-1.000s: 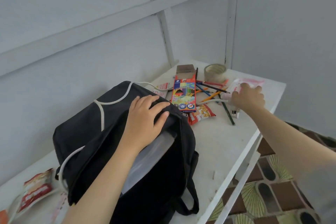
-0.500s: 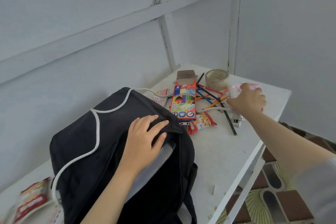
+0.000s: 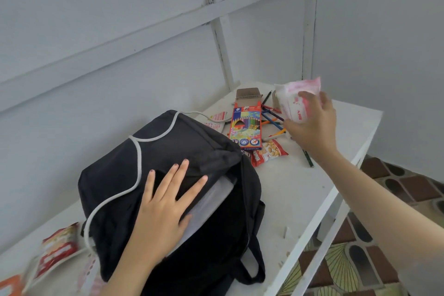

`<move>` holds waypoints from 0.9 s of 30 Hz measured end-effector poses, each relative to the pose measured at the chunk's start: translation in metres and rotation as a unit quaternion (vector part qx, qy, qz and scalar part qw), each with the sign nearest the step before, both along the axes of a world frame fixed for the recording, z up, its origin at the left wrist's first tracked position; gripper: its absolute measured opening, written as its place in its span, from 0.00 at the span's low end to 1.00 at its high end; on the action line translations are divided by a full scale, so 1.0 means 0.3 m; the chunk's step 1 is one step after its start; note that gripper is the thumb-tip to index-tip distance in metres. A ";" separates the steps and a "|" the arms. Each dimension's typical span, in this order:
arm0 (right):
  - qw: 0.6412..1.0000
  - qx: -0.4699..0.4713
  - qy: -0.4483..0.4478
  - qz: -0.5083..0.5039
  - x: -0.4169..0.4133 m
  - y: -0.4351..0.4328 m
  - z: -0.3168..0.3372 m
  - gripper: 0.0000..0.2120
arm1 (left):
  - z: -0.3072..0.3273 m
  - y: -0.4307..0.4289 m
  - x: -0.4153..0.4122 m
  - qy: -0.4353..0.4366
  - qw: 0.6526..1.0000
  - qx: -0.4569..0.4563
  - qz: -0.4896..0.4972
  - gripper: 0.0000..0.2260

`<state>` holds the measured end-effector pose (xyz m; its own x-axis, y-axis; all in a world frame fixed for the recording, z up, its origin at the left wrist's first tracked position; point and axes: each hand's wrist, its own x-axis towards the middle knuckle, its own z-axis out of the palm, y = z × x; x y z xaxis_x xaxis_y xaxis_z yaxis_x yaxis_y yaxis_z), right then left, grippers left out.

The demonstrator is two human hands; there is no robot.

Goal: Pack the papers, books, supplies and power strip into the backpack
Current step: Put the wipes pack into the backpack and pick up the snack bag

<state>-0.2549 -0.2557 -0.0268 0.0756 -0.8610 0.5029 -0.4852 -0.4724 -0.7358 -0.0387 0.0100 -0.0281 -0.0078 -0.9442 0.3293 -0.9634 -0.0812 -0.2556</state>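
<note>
1. Against a grey panelled wall (image 3: pixel 120 31), the white surface (image 3: pixel 300 187) fills a room corner; patterned floor (image 3: pixel 408 187) at right.
2. Black backpack (image 3: pixel 125 175) lies open, near centre. The left hand (image 3: pixel 165 206) rests flat on it, fingers straight and spread.
3. Right hand (image 3: pixel 312 127) is raised at far right, fingers curled round a pink-white packet (image 3: pixel 296 96); print unreadable.
4. Pencil box (image 3: pixel 246 127) and loose pencils (image 3: pixel 271 118) lie beyond the backpack.
5. Red packets (image 3: pixel 57 247) at near left are blurred and cut off.
</note>
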 end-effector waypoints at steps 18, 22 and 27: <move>0.911 -0.006 0.027 0.411 0.136 0.716 -0.090 0.30 | 0.219 0.219 0.137 0.271 0.949 -0.123 0.101 0.21; 0.879 0.051 0.062 0.470 0.215 0.727 -0.083 0.29 | 0.247 0.222 0.137 0.279 0.947 -0.127 0.098 0.20; 0.851 0.062 0.156 0.498 0.329 0.733 -0.096 0.31 | 0.239 0.241 0.140 0.271 0.951 -0.135 0.069 0.20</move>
<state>-0.1563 -0.0358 -0.0556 0.9120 -0.3366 0.2346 -0.0705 -0.6920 -0.7185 0.0034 0.0823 0.0435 0.3490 -0.8051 0.4796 -0.9233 -0.2080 0.3228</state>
